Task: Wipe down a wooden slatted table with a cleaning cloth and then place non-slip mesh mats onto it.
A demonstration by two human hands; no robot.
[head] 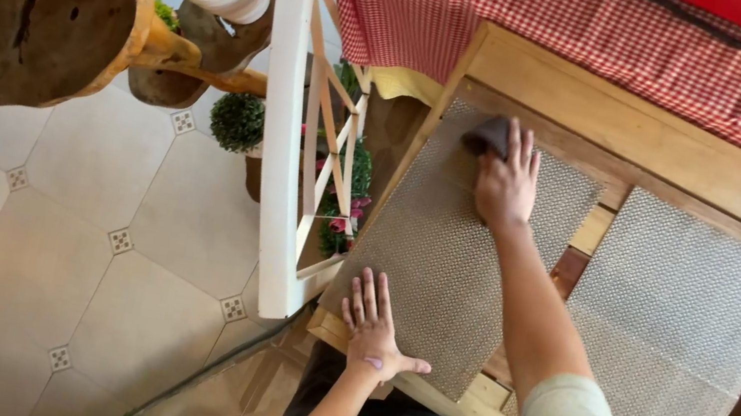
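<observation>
right hand [505, 183] clamped on dark cloth [488, 135], 12 o'clock of grey mat [454, 253] | left hand [374, 320] flat, fingers apart, pinning the 7 o'clock corner | risk: mat probably skids off the wooden table [704, 160] if that palm lifts

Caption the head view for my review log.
Right hand presses a dark cloth onto a grey woven placemat; left hand flat on its near corner.

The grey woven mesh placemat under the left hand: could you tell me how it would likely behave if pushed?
The grey woven mesh placemat probably slides easily; the left hand presses its edge. It lies flat, so it is likely thin, light and floppy. It seems unlikely to roll.
</observation>
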